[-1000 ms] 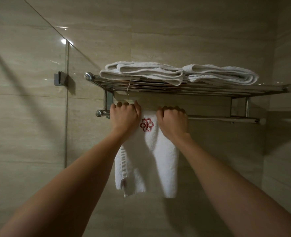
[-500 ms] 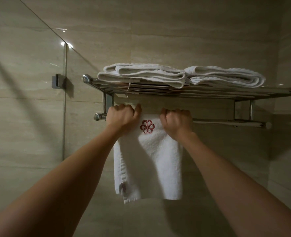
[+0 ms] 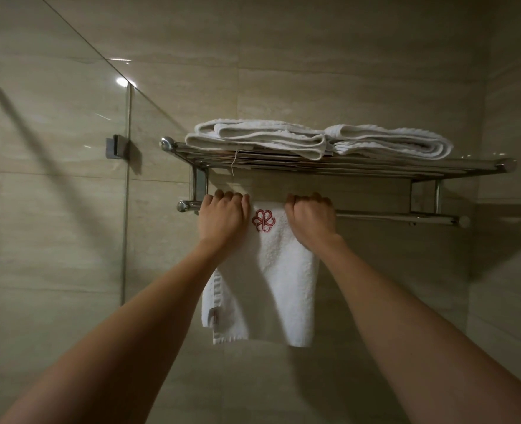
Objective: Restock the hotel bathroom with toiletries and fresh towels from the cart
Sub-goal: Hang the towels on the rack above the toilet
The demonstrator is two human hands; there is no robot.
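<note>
Beside the glass panel, the left hand curls its fingers over the top fold of the white hand towel, which hangs from the lower bar. The right hand grips the same fold, right of the red emblem. Folded towels lie on the rack above.

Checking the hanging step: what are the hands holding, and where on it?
Both the left hand and right hand grip the white hand towel at its top fold, over the rail.
</note>
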